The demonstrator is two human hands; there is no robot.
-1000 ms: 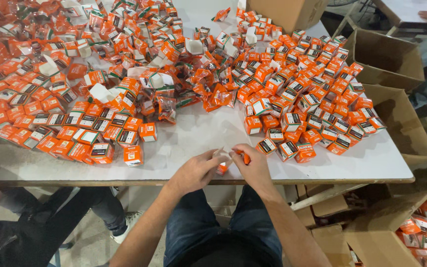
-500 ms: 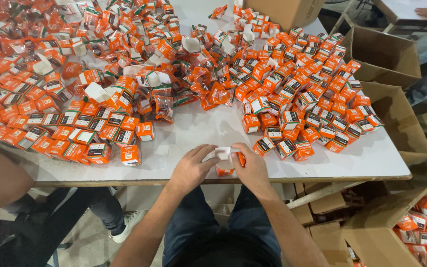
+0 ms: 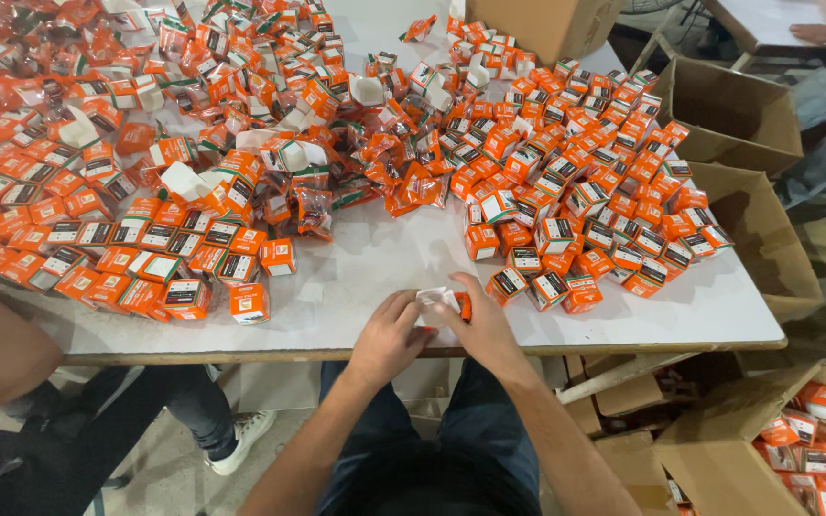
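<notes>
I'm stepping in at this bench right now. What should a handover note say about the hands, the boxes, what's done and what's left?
Left hand and right hand both grip one small orange box with its white flap open, at the table's near edge.
Done: closed boxes in rows at left and a pile at right; more in the floor carton.
Left: a heap of loose packets and open boxes mid-table.

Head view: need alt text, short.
Both hands, left hand and right hand, hold a small orange and white box at the near edge of a white table. Heaps of small orange boxes cover the table; open cartons stand to the right.
</notes>
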